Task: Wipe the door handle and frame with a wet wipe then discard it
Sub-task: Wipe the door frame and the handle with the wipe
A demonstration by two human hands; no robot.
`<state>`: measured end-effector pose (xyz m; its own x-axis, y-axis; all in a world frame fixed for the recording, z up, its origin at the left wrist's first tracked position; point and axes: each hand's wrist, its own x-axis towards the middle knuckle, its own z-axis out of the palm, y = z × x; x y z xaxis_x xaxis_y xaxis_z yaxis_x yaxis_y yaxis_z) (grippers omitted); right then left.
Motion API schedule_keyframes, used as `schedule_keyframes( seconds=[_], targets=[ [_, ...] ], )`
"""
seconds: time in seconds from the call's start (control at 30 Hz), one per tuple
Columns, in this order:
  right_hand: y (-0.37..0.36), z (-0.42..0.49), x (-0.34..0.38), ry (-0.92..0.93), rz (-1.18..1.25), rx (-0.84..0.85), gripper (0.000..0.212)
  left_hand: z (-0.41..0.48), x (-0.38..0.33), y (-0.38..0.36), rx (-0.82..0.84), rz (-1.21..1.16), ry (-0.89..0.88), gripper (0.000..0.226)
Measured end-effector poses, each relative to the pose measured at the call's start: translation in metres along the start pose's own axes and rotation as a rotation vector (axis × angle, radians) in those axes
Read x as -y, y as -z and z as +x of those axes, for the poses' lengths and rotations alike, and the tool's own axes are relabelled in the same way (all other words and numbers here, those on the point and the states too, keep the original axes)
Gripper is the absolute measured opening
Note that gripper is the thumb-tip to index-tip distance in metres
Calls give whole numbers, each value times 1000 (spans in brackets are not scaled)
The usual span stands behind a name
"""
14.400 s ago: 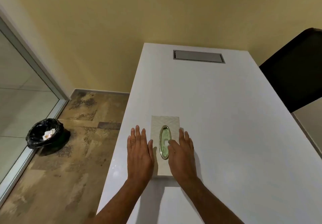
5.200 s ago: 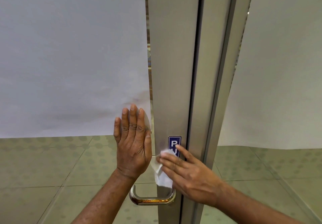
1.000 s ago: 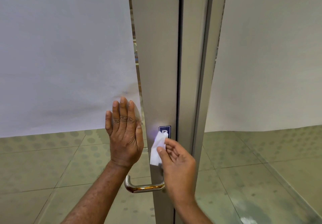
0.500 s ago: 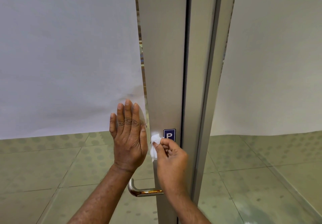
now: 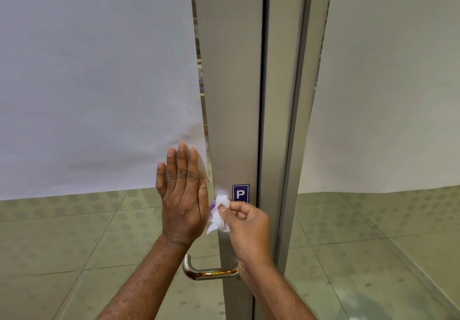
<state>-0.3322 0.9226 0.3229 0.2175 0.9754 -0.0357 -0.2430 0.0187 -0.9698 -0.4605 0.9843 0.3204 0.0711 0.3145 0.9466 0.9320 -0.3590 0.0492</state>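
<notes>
Head view: right hand [image 5: 245, 222] pinches a crumpled white wet wipe [image 5: 218, 214] against the grey metal door frame [image 5: 231, 95]; left hand [image 5: 183, 195], fingers spread flat, presses the glass.

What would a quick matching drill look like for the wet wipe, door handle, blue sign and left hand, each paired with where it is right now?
Things:
1. wet wipe
2. door handle
3. blue sign
4. left hand

Places:
A. flat on the glass, fingers up
B. on the metal frame, above the right hand
C. bunched in the right hand's fingers
D. below both hands, untouched

Pairs: 1-C, 2-D, 3-B, 4-A
</notes>
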Motion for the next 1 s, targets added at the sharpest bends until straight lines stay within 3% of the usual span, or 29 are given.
schedule_keyframes(
  seconds=[0.2, 0.33, 0.5, 0.63, 0.7, 0.83, 1.0],
  targets=[
    [-2, 2, 40, 96, 140, -22, 11, 0, 1, 1, 9, -32, 17, 62],
    [26, -3, 35, 14, 160, 41, 4, 0, 0, 2, 16, -36, 17, 62],
    [66, -17, 0, -177, 279, 168, 12, -1, 1, 2, 41, -39, 23, 60],
    [77, -26, -22, -257, 122, 239, 25, -1, 1, 2, 33, -34, 23, 63],
    [80, -26, -30, -188, -11, 190, 27, -1, 0, 2, 32, -40, 23, 65],
    [85, -29, -44, 173, -375, 29, 25, -1, 0, 3, 42, -47, 29, 66],
    [79, -39, -78, 536, -775, 93, 28, -1, 0, 3, 38, -45, 28, 65]
  ],
)
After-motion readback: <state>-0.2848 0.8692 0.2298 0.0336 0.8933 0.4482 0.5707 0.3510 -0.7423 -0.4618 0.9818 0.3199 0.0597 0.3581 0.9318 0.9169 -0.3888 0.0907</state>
